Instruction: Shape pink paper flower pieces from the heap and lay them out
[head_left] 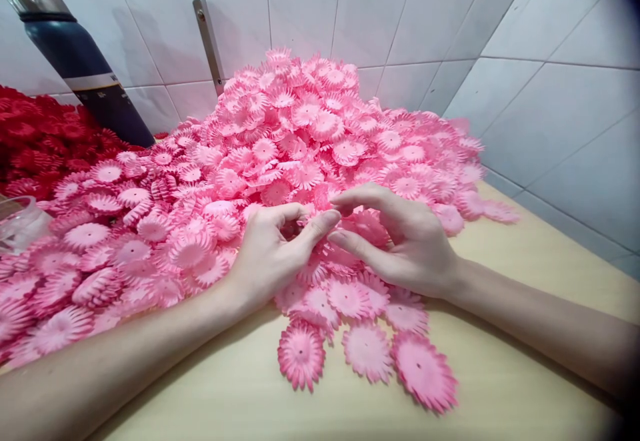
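Note:
Over the front of a heap of pink petal discs (305, 174), my two hands meet with fingertips close together. My left hand (273, 251) is closed, its thumb laid toward the curled index finger. Pink shows around its fingertips, but what it grips, if anything, cannot be made out against the heap. My right hand (413, 244) is open, thumb and index finger apart on either side of the left thumb's tip. Below the hands, loose discs lie on the table, among them a dark-edged disc (301, 354), a paler disc (367, 351) and a larger disc (425, 371).
A dark blue bottle (95, 74) with a metal top stands at the back left, beside a pile of red petal discs (45, 137). A clear plastic cup (23, 227) is at the left edge. White tiled walls (310, 7) close off the pale wooden table (520, 267).

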`<state>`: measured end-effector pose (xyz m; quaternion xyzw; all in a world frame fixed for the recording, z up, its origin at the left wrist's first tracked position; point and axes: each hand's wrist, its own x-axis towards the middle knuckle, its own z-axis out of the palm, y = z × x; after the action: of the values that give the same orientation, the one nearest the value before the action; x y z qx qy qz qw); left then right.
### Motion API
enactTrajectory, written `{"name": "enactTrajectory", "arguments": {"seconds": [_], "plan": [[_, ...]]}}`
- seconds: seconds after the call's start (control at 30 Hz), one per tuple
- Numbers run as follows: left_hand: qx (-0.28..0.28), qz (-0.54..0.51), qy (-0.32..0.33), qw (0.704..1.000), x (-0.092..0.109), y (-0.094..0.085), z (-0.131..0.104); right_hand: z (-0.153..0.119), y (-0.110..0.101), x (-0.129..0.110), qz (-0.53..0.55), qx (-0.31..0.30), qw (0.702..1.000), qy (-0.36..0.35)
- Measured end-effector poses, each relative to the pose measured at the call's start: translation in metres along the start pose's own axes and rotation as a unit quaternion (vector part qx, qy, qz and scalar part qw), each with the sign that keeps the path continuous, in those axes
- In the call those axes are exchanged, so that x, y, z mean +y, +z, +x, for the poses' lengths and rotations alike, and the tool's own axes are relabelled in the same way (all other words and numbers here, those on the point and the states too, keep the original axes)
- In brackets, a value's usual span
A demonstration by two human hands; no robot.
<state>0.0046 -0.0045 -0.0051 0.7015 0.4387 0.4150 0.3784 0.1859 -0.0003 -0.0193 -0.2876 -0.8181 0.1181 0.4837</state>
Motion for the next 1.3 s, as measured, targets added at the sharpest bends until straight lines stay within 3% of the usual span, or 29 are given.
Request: {"name": "enactTrajectory", "arguments": {"seconds": [0.4, 0.57, 0.87, 1.07, 1.13, 1.3], "plan": [[-0.046, -0.058, -0.012, 0.997, -0.003, 0.000, 0.003, 0.000, 0.000, 0.001, -0.042, 0.015, 0.999, 0.004], [-0.042, -0.062, -0.015, 0.997, -0.004, 0.001, 0.004, -0.001, 0.003, 0.000, -0.113, 0.062, 0.992, 0.016], [-0.046, -0.030, 0.010, 0.998, -0.002, 0.002, 0.003, 0.000, 0.003, 0.004, -0.112, 0.118, 0.983, 0.088], [-0.034, -0.050, 0.002, 0.998, 0.000, 0.003, 0.001, 0.003, 0.000, 0.017, -0.070, 0.222, 0.958, 0.169], [-0.024, -0.066, -0.006, 0.997, -0.001, 0.003, 0.001, 0.003, 0.000, 0.015, -0.044, 0.198, 0.968, 0.148], [-0.021, -0.104, -0.020, 0.994, -0.003, 0.003, 0.003, 0.001, 0.000, 0.004, -0.050, 0.057, 0.997, 0.025]]}}
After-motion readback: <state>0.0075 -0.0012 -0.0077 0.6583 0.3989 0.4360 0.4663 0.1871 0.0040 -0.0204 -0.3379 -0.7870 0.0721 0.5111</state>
